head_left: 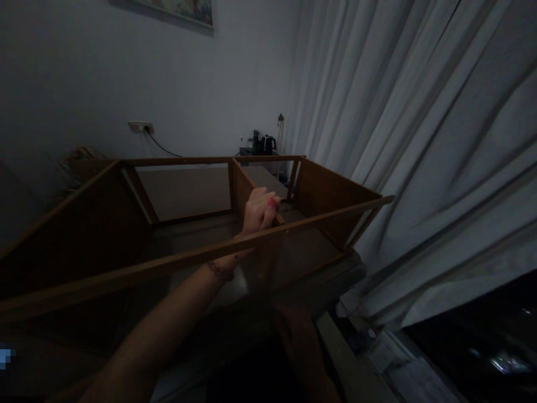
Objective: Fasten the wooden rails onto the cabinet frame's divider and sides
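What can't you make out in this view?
All in the head view:
- Left hand: some fingertips, hidden by the hand itself and the divider.
- Right hand: sunk in deep shadow; I can't tell what its fingers touch.
- Wooden frame: near left end, cut off by the left edge.
- Wall picture: cut off by the top edge.
- Black jug: details, too small and dark.

Pale curtains (356, 112) at right, framed picture (184, 10) on wall (75, 73), socket (135, 127) with black cord (161, 146), black jug (267, 145)

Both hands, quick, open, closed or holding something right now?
Left hand: closed over the top edge of the wooden middle divider.
Right hand: low in shadow; cannot tell whether open or closed.
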A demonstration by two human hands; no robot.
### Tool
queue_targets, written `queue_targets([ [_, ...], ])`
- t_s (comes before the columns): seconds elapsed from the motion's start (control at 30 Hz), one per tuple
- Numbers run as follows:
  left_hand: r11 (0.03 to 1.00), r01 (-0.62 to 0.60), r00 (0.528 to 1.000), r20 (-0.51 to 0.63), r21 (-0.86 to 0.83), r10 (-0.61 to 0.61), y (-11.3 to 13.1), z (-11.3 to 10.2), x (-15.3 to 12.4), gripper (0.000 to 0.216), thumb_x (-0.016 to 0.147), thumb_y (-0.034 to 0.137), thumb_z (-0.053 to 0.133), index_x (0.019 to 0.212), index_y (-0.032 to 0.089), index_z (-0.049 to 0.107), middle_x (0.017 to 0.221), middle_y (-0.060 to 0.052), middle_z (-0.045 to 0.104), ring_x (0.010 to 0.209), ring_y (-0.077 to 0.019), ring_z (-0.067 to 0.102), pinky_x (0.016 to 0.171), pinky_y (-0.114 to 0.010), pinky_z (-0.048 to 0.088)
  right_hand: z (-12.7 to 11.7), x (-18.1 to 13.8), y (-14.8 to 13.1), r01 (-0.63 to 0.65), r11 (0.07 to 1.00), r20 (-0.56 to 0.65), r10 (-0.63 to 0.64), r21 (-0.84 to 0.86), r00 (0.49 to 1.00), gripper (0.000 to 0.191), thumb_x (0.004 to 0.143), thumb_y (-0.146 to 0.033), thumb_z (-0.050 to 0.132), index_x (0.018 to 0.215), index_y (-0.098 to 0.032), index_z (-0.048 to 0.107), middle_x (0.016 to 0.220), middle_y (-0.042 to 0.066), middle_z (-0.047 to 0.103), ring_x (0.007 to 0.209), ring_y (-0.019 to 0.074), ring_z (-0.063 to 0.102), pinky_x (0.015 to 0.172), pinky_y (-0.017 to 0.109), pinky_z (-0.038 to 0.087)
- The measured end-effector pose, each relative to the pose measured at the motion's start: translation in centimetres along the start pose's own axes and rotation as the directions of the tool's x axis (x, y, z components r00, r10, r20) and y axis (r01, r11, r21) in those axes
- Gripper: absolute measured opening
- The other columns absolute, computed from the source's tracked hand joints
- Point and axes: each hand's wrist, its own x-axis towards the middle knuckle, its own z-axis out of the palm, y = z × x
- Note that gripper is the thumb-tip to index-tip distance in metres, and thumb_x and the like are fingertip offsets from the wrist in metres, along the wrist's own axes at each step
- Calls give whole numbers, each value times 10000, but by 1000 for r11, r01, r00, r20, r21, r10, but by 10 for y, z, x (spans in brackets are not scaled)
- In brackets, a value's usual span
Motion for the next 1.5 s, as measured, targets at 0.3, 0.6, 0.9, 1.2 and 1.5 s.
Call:
queue_targets([
  [0.3, 1000, 2, 1000, -12, -1, -2, 1, -1, 1, 460, 1022, 345, 166, 609, 206, 314, 572, 13, 364, 606, -146, 379, 679, -309, 346, 16, -2, -22, -531, 698, 62, 577, 480, 814, 294, 950, -413, 462, 1093, -210, 618, 900, 59, 725, 736, 161, 684, 657, 251, 540],
  [0.6, 999, -47, 999, 11, 16, 46, -1, -2, 4, 458, 1016, 339, 181, 597, 207, 312, 552, 17, 362, 579, -142, 374, 666, -302, 348, 14, 5, -19, -624, 400, 256, 665, 672, 702, 407, 834, -541, 597, 1024, -182, 583, 601, -24, 632, 511, 135, 593, 494, 226, 478],
  [0.9, 1000, -19, 1000, -7, -1, 19, 1, -1, 4, 470, 1018, 366, 172, 593, 207, 298, 545, 15, 363, 570, -140, 378, 665, -312, 346, 1, -6, -3, -282, 929, 152, 251, 238, 956, 188, 917, -326, 540, 1044, -245, 654, 974, 54, 718, 887, 196, 679, 794, 309, 540],
  [1.2, 999, -11, 1000, -24, -50, 10, 3, -1, 3, 458, 1018, 353, 188, 602, 205, 313, 557, 16, 342, 592, -146, 359, 669, -323, 327, 9, -6, -7, -286, 918, -11, 301, 273, 954, 244, 955, -361, 458, 945, -219, 656, 858, 63, 726, 776, 179, 697, 711, 278, 559],
  [1.5, 998, 37, 999, 16, -41, -37, 3, -2, 2, 477, 1017, 375, 183, 589, 205, 309, 556, 14, 349, 595, -147, 370, 667, -329, 343, 17, -3, -28, -616, 362, 186, 740, 699, 647, 330, 908, -503, 490, 1025, -210, 587, 673, 0, 659, 581, 152, 627, 576, 262, 522],
])
